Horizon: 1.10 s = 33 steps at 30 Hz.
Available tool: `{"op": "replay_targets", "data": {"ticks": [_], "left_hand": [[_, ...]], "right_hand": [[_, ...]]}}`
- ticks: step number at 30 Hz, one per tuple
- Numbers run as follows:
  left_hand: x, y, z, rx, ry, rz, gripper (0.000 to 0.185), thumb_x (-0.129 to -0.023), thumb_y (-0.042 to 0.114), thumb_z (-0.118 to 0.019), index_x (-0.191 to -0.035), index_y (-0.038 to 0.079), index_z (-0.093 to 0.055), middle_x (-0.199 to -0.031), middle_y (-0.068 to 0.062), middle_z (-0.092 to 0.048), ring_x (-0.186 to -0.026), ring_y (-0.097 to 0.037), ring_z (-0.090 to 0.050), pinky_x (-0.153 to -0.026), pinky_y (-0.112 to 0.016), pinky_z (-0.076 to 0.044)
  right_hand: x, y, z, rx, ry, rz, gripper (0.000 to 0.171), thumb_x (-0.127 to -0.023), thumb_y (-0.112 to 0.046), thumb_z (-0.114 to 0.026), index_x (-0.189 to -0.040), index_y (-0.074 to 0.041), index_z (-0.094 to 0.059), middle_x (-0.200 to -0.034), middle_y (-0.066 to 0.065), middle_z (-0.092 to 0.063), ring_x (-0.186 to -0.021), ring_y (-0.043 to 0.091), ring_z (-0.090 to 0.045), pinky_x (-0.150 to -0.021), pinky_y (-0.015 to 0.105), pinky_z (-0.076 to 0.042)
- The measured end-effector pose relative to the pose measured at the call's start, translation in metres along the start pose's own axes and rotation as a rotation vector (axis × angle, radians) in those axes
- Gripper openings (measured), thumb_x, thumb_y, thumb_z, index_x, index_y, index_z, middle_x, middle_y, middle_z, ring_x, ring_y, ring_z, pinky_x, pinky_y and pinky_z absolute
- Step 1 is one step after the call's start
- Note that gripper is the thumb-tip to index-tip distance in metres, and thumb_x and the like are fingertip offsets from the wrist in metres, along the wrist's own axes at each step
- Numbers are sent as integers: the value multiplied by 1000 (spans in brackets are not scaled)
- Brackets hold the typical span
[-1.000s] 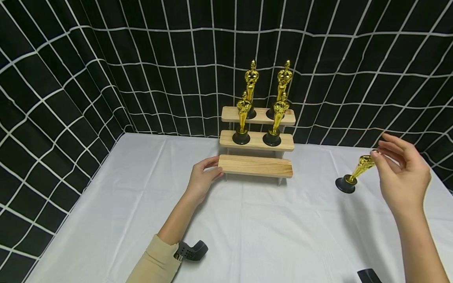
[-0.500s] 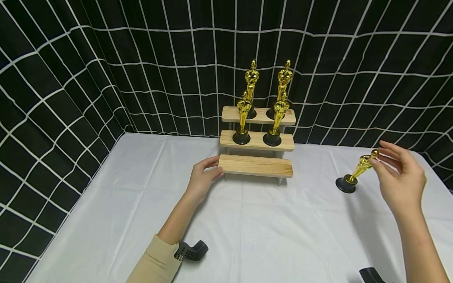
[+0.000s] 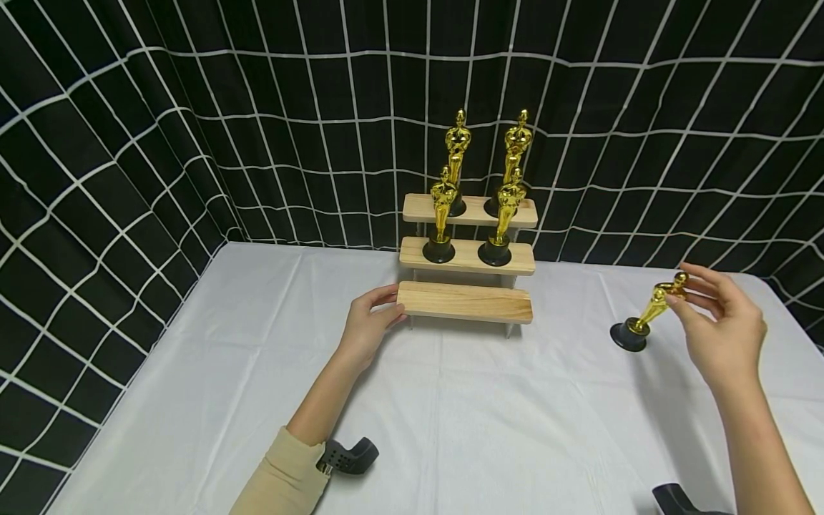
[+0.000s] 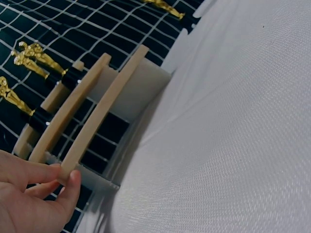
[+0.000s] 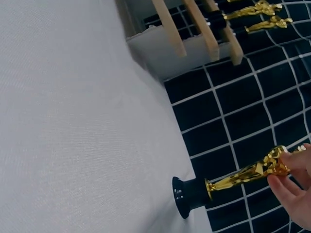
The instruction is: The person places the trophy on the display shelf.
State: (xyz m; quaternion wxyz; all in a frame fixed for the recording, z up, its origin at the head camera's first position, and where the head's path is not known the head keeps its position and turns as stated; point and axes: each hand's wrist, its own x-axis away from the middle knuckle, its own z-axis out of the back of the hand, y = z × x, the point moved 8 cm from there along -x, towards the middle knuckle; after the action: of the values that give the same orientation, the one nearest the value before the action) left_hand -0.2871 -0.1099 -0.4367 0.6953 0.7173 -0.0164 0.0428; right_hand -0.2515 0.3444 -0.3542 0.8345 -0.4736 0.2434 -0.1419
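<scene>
Right hand [image 3: 724,332] pinches the head of a tilted gold statuette with black round base [image 3: 646,315]. Left hand [image 3: 368,322] grips the three-tier wooden stand's [image 3: 465,301] bottom step.

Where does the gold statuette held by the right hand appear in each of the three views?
Head view: the held statuette is at the right, tilted, its black base low, pinched at the top by the right hand.
Left wrist view: a gold figure at the top edge, too cropped to identify.
Right wrist view: the statuette lies at the bottom right.
Shared landmark: the wooden stepped stand.
</scene>
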Motion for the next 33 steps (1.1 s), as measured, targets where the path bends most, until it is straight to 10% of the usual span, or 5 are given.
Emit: {"op": "replay_targets", "data": {"ticks": [33], "left_hand": [[1, 1, -1, 16, 3, 8, 44, -100, -11, -59, -144, -10, -56, -136, -27, -54, -111, -27, -67, -96, -22, -64]], "right_hand": [[4, -25, -15, 90, -60, 90, 52, -94, 5, -76, -144, -4, -63, -105, -31, -54, -98, -13, -54, -85, -5, -50]]}}
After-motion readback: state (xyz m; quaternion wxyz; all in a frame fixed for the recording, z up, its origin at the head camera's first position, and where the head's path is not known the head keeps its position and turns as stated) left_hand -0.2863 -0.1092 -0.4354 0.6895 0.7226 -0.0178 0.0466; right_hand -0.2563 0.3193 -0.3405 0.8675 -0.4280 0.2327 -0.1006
